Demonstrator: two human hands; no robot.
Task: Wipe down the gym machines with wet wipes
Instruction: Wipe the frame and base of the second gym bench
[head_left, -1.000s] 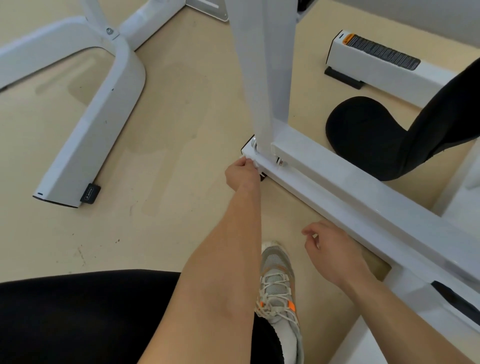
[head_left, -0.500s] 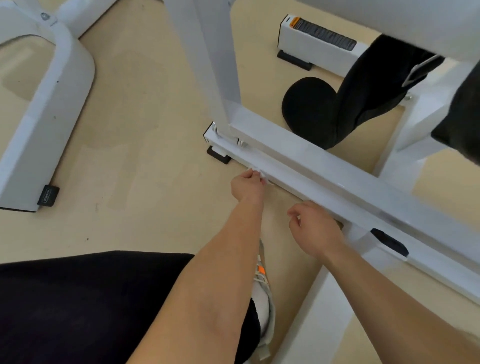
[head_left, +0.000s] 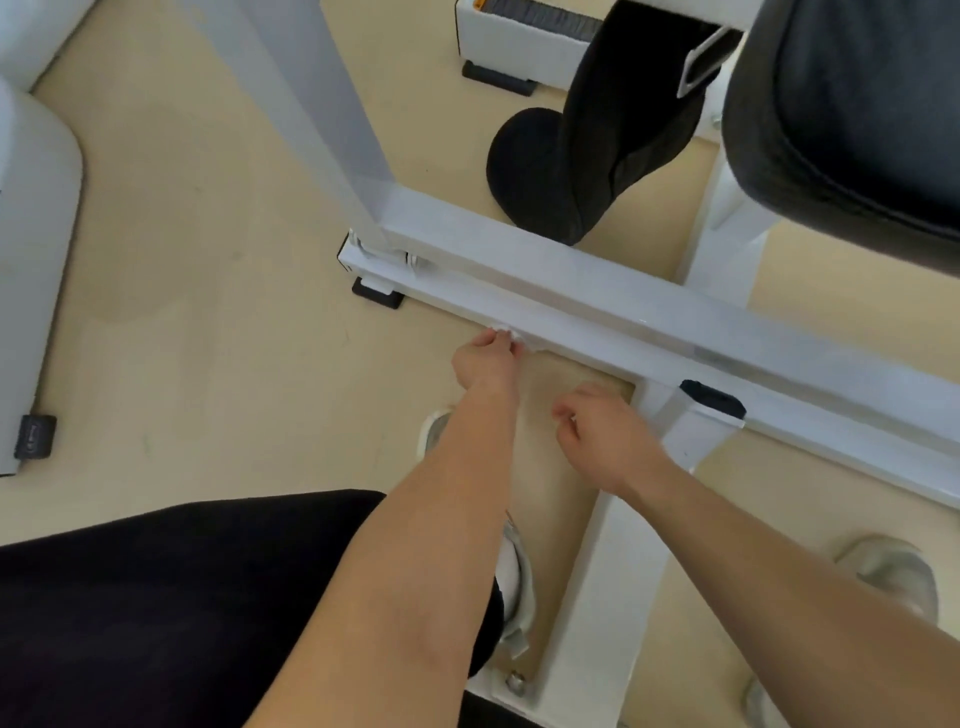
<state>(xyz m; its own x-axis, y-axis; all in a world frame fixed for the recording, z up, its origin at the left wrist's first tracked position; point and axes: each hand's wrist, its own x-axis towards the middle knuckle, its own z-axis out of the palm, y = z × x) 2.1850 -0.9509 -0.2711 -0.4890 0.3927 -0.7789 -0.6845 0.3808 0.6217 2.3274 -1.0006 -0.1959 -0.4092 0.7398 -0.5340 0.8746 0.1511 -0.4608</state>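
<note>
White wet wipe (head_left: 505, 331) is bunched against the near edge of the machine's base rail (head_left: 597, 312), pinched by curled fingers (head_left: 492, 341) of the left hand (head_left: 485, 361). Right hand (head_left: 605, 439) hangs loosely curled, empty. Danger: such a small wad could slip free, or skim only the edge.

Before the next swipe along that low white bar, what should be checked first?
1. Wipe pinched in left hand: ok.
2. Wipe touching the bar: ok.
3. Right hand holding nothing, off the bar: ok.
4. Bar to the right bare of clutter: ok.
5. Wipe wet enough: cannot tell.
</note>
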